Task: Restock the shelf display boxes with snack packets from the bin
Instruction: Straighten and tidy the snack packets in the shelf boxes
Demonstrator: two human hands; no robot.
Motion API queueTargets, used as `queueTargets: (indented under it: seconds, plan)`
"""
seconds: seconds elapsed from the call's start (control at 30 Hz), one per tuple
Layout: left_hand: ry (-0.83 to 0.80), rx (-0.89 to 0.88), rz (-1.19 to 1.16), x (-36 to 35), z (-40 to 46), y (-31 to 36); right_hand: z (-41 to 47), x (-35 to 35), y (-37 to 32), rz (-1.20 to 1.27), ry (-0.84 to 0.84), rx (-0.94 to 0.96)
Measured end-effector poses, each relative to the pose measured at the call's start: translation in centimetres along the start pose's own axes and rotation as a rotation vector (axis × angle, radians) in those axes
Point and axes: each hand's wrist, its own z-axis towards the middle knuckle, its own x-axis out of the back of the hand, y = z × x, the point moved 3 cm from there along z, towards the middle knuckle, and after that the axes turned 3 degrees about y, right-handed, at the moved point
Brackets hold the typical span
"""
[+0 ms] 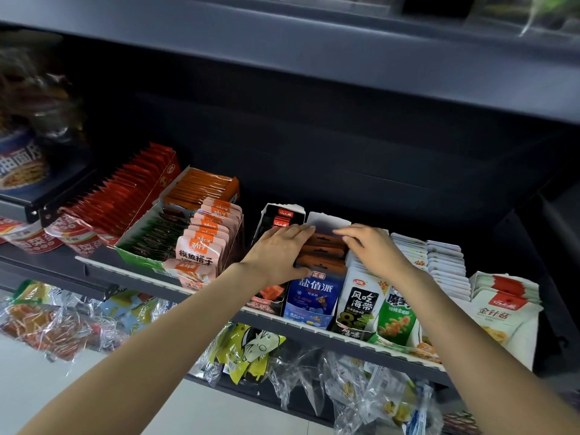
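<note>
A blue display box [314, 298] stands at the front of the middle shelf, holding a row of brown snack packets [324, 250] with a white cardboard flap [326, 223] behind them. My left hand [277, 254] spans the row from the left, with its fingers over the far packets and its thumb at the near end. My right hand [375, 248] is at the row's right side, its fingers curled onto the packet tops. Both hands hold the packets inside the box.
A black box [281, 219] sits to the left and white seaweed packets [361, 296] to the right, with more boxes on both sides. The shelf lip [194, 290] runs along the front. An upper shelf [314, 51] overhangs. Clear bagged snacks [345, 387] hang below.
</note>
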Motion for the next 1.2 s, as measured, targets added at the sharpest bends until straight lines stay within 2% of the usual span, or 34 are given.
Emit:
queueTargets:
  seconds: [0.13, 0.27, 0.33, 0.4, 0.47, 0.6, 0.67, 0.77, 0.97, 1.2]
  plan:
    - [-0.040, 0.052, 0.005, -0.1, 1.5, 0.0, 0.6, -0.4, 0.1, -0.142, -0.065, -0.036]
    - [-0.119, 0.070, -0.092, -0.5, 2.8, 0.0, 1.2, -0.4, -0.3, -0.226, -0.091, -0.042]
    - [-0.178, 0.106, -0.225, -0.7, 3.0, 0.2, 1.2, -0.5, -0.2, -0.291, -0.085, -0.040]
    - [-0.196, 0.172, -0.471, -0.5, 3.1, 0.6, 1.0, -0.8, -0.1, -0.322, -0.093, -0.034]
    - [-0.163, 0.215, -0.673, -0.1, 3.2, 1.1, 0.9, -1.1, 0.0, -0.340, -0.111, -0.009]
    - [-0.109, 0.226, -0.763, -0.1, 3.9, 2.5, 1.2, -1.4, -0.1, -0.360, -0.174, 0.003]
    - [-0.032, 0.230, -0.821, -0.5, 4.1, 2.8, 1.3, -1.3, -0.1, -0.330, -0.184, 0.002]
    - [0.060, 0.277, -0.906, -0.3, 3.6, 1.9, 0.9, -0.7, 0.1, -0.244, -0.120, 0.011]
    - [0.167, 0.289, -0.576, 1.5, 1.3, -1.5, -1.1, 0.3, -0.1, -0.134, 0.169, 0.023]
    - [-0.057, 0.110, -0.205, 0.3, 0.7, -0.4, 1.2, -1.1, -1.4, -0.303, 0.097, -0.030]
